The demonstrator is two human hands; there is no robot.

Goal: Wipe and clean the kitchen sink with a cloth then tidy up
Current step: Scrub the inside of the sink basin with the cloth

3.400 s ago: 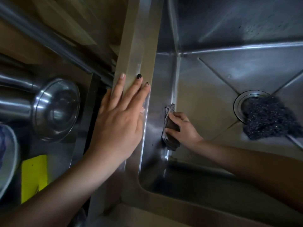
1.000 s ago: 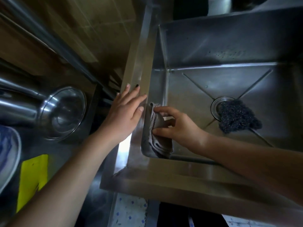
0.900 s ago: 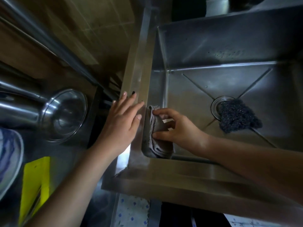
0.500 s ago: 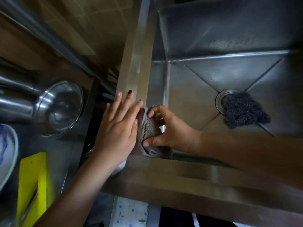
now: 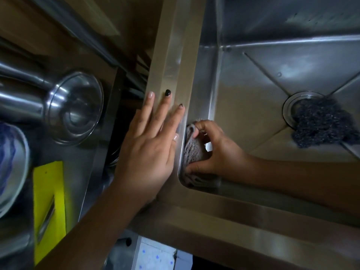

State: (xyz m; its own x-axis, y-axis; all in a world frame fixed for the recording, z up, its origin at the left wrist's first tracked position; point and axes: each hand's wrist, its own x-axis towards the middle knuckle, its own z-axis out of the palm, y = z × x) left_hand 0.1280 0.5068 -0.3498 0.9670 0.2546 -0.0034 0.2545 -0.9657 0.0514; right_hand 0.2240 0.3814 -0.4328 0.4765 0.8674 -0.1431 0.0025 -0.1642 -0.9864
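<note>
Stainless-steel sink (image 5: 243, 114): rectangular basin, floor creases meeting at a round drain (image 5: 288, 109). Dark scouring pad (image 5: 321, 125) on basin floor, partly covering drain. Grey cloth (image 5: 192, 151) pressed against left wall at near-left corner. Left hand (image 5: 148, 149) flat on left rim. Steel table (image 5: 78, 164) left of sink: carries steel bowl (image 5: 76, 108), yellow flat item (image 5: 46, 191), blue-patterned plate (image 5: 11, 162).

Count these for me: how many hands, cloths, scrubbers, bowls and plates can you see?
hands: 2, left hand and right hand
cloth: 1
scrubber: 1
bowl: 1
plate: 1
total: 6
</note>
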